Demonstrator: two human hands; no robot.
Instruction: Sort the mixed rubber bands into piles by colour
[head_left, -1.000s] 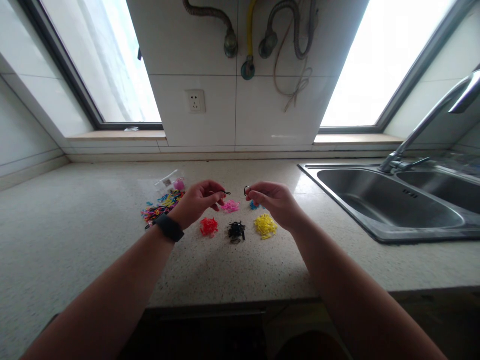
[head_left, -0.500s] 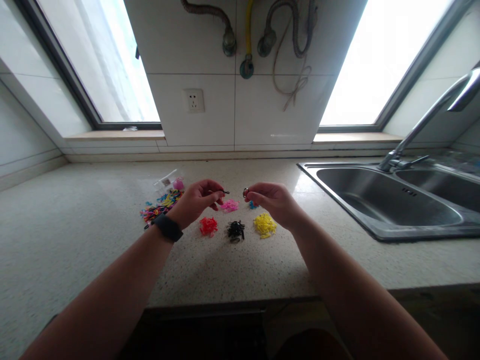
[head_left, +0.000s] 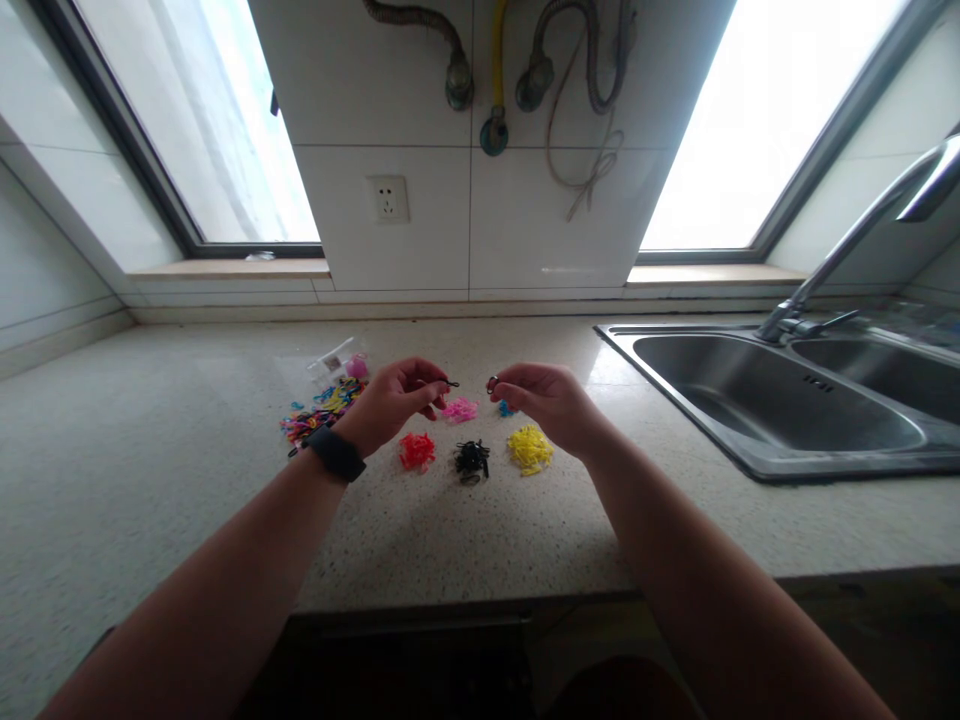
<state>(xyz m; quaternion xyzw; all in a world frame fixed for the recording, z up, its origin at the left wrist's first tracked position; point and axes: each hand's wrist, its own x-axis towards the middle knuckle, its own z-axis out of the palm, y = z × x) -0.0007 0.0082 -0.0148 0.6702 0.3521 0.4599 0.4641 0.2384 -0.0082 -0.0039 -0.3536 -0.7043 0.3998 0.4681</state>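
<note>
Thumb and fingertips of my left hand (head_left: 397,402) pinch a small black hair tie (head_left: 453,384), which pokes out to the right. Across a narrow gap, my right hand (head_left: 551,403) pinches another dark hair tie (head_left: 491,384), seen as a little loop. Both hands hover over small piles of hair ties sorted by colour. A pink pile (head_left: 460,409) lies between them, and a blue pile (head_left: 505,408) is partly covered by my right fingers. Closer to me are a red pile (head_left: 417,452), a black pile (head_left: 472,458) and a yellow pile (head_left: 529,450).
Beside my left wrist lies a mixed-colour heap (head_left: 319,418), with a clear plastic bag (head_left: 334,360) behind it. The speckled counter (head_left: 450,550) runs to a tiled wall. On the right are a steel sink (head_left: 757,465) and a faucet (head_left: 847,240).
</note>
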